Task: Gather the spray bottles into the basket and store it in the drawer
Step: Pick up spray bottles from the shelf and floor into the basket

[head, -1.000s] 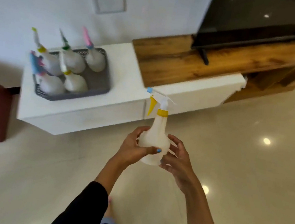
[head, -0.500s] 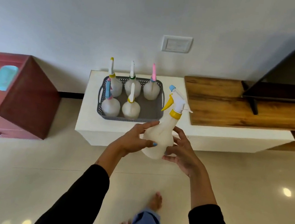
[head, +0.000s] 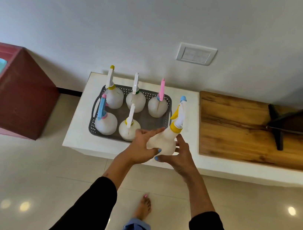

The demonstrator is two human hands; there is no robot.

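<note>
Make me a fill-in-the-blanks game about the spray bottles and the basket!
1. The grey basket already has ___ bottles standing in it.
2. The bottle held by the left hand and right hand has a ___ collar.
3. The basket's empty spot is at its front ___ corner.
4. The basket sits on a ___ cabinet.

Missing words: five; yellow; right; white

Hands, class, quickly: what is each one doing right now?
Left hand: closed on the white plastic spray bottle with the yellow collar.
Right hand: closed on the same bottle, opposite side.
</note>
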